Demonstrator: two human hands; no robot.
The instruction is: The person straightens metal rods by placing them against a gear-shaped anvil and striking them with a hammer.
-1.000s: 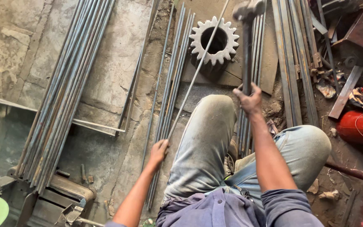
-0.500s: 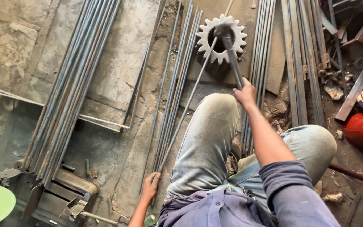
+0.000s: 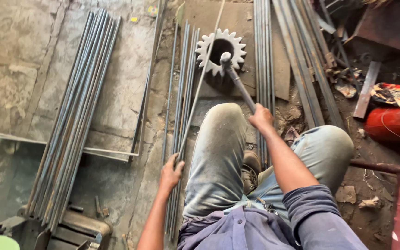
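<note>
Person's squatting on a workshop floor, knees in dusty grey-blue jeans, camera looking straight down. Closest in, the left hand point(image 3: 170, 172) is curled round the near end of a thin, pale, slightly bent steel rod point(image 3: 200, 83) that runs away from them, right over the big toothed cast-iron gear wheel point(image 3: 220, 52). So that hand's closed on the rod, low down beside the left knee.

A bit further out, the right hand point(image 3: 261, 117) is wrapped tight round the grey metal handle of a hammer point(image 3: 237, 81). The hammer head sits right at the edge of the gear's centre hole, touching or just above the rod; hard to tell which from here.

The gear lies flat on a brownish steel plate point(image 3: 281, 78), so it looks like it's being used as an anvil to knock the rod straight.

Tips from me: I'd keep the bend sitting over the hole or between teeth so the rod has somewhere to give, roll it a bit with the holding hand between taps, and go light rather than one big whack. Fingers look well back from the strike point, which is good.

Around it: a loose bundle of long straight steel rods point(image 3: 70, 120) off to the left, more rods lying just beside the gear, and a red metal cylinder point(image 3: 390, 125) over on the right among scrap.
</note>
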